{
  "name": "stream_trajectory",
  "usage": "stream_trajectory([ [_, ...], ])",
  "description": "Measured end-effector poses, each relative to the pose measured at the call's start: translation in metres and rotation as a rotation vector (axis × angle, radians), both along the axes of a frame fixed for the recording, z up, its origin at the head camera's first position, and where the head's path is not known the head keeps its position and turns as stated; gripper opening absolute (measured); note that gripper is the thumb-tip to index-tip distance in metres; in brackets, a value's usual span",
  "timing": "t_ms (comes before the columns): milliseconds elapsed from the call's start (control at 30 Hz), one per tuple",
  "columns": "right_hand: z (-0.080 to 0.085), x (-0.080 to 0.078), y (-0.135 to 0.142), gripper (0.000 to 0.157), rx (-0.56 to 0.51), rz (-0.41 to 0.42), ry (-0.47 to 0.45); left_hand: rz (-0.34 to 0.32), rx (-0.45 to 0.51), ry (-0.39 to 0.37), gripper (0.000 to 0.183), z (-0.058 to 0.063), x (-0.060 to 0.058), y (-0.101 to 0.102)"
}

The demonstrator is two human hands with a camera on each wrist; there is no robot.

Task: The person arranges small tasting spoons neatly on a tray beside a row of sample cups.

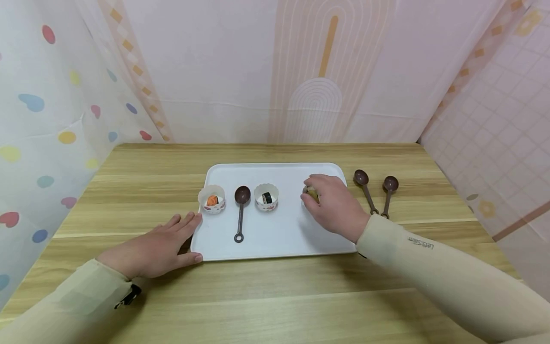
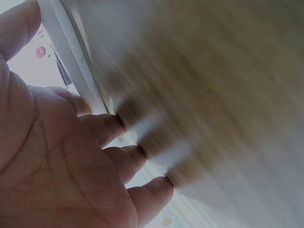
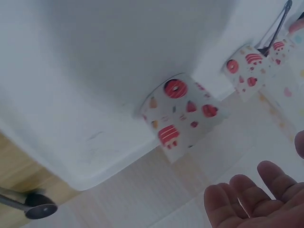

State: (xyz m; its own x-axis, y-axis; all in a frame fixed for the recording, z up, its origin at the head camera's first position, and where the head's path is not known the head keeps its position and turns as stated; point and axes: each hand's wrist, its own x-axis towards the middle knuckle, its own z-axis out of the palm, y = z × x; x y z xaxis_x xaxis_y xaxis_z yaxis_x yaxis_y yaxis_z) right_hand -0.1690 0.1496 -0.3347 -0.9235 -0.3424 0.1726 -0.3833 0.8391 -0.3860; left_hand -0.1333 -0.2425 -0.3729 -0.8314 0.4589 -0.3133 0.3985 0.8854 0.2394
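Observation:
My left hand [image 1: 156, 248] lies with fingers spread at the near left corner of a white tray [image 1: 275, 239], its fingertips at the edge. Above a patterned paper cup [image 3: 183, 111] on the tray's right side is my right hand [image 1: 335, 205], fingers loosely bent and apart, nothing visible between them. A yellow-green item [image 1: 313, 193] shows in that cup, partly hidden by the hand. Two more paper cups stand on the tray: the left cup [image 1: 216, 208] holds an orange-topped sushi piece [image 1: 212, 200], the middle cup [image 1: 266, 207] a dark-wrapped sushi roll [image 1: 267, 197].
Between the left and middle cups lies a brown measuring spoon [image 1: 240, 215]. Two similar spoons, a nearer one [image 1: 365, 188] and a farther-right one [image 1: 390, 186], rest on the wooden table [image 1: 275, 301] right of the tray. Patterned curtains [image 1: 215, 71] surround the table's back and sides.

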Motion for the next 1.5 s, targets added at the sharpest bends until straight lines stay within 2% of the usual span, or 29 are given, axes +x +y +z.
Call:
stream_trajectory([
  [233, 0.0, 0.0, 0.019, 0.051, 0.024, -0.045, -0.076, 0.0, -0.005, 0.001, 0.107, 0.0, 0.0, 0.0],
  [533, -0.002, 0.0, 0.04, 0.057, 0.052, -0.072, -0.08, -0.003, -0.007, -0.002, 0.108, 0.001, 0.0, 0.001],
  [733, -0.004, 0.0, 0.051, 0.063, 0.089, -0.093, -0.118, 0.0, -0.008, -0.007, 0.107, 0.002, 0.0, 0.001],
  [1033, -0.007, 0.001, 0.066, 0.067, 0.187, -0.085, -0.089, -0.001, -0.005, -0.007, 0.107, 0.002, 0.0, 0.001],
  [1233, -0.008, 0.002, 0.073, 0.069, 0.22, -0.118, -0.113, 0.002, -0.005, -0.008, 0.107, 0.002, 0.0, 0.002],
  [1500, -0.011, 0.003, 0.084, 0.066, 0.238, -0.121, -0.092, 0.004, -0.007, -0.012, 0.107, 0.003, 0.0, 0.002],
])
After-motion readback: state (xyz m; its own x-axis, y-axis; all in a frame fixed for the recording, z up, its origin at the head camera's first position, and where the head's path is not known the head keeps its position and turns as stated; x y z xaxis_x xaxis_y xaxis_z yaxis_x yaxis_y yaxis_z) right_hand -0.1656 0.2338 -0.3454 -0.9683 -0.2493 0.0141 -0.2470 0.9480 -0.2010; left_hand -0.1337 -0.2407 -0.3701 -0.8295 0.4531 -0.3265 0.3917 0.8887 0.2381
